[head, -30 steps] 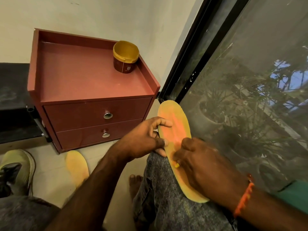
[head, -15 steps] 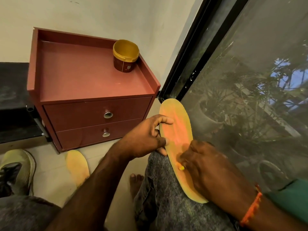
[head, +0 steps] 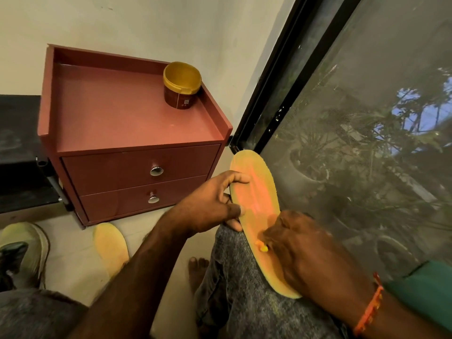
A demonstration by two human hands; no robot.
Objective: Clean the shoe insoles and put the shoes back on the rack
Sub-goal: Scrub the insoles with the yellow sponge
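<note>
A seated person scrubs a long orange-yellow foam insole [head: 254,196] propped on the right knee; the right hand [head: 303,250], its grip clamped on a small yellow cleaning piece [head: 261,247], has slid nearer the heel within 1 second, so cleaning continues. The left hand [head: 210,204] pinches the insole's left edge. A second yellow insole [head: 111,245] lies on the floor. The gold-lidded brown tub [head: 182,85] stays shut, contents hidden.

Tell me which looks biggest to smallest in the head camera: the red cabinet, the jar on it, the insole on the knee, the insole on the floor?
1. red cabinet
2. insole on the knee
3. insole on the floor
4. jar

The two insoles are probably a matching pair; the knee one is nearer the camera, and an arm hides part of the floor one.
</note>
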